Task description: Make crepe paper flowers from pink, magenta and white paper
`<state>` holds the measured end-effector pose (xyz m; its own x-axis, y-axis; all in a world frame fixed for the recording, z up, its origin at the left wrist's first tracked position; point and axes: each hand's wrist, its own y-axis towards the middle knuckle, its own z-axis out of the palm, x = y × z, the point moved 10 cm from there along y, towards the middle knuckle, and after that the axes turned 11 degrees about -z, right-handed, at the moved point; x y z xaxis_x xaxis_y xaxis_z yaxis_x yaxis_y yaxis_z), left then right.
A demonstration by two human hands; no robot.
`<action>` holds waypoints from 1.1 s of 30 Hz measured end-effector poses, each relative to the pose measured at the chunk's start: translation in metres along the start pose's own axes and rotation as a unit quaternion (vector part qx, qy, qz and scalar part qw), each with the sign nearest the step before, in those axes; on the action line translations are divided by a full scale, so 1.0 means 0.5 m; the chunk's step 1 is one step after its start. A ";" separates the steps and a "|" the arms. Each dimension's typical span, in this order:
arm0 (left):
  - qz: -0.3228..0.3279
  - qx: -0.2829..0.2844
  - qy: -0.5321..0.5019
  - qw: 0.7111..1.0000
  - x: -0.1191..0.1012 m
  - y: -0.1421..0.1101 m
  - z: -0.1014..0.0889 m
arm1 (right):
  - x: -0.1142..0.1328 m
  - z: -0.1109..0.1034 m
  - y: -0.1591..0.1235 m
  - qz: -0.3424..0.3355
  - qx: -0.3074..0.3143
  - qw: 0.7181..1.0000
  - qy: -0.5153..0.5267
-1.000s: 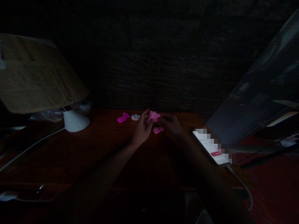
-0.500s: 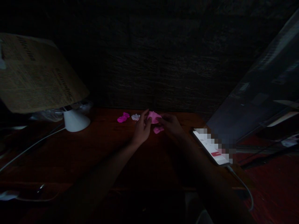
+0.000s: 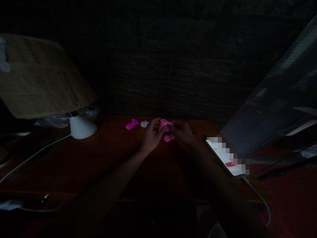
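Between both hands is a small soft pink sock (image 3: 165, 123), bunched up just above the table. My left hand (image 3: 151, 137) holds its left side, thumb in front and fingers behind. On the other side my right hand (image 3: 183, 133) pinches it, though those fingertips are dark and partly hidden. Below the held sock, a second pink piece of cloth (image 3: 169, 138) shows between the hands, apparently on the table. Left of my left hand lie a crumpled white sock (image 3: 144, 124) and a bright magenta sock (image 3: 132, 124).
A lamp with a newspaper-print shade (image 3: 47, 79) and white base (image 3: 81, 128) stands left on the wooden table (image 3: 111, 165). At the right edge lies a lit phone (image 3: 224, 157) with a white cable (image 3: 260, 196). A dark wall (image 3: 160, 66) rises behind.
The pink sock was spread wider between my hands and is now folded or bunched smaller. My fingers have closed in around it. The view has shifted slightly.
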<state>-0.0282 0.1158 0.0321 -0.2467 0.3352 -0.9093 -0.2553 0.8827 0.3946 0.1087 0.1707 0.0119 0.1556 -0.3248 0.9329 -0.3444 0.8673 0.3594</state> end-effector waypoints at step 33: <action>-0.031 -0.027 -0.097 0.994 0.016 0.014 -0.021 | 0.053 -0.038 0.015 -0.097 -0.054 0.990 -0.085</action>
<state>-0.0419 0.1214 0.0289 -0.0446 0.3434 -0.9381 -0.3150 0.8864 0.3394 0.1276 0.1757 0.0389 0.0484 -0.5394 0.8406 -0.2201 0.8152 0.5358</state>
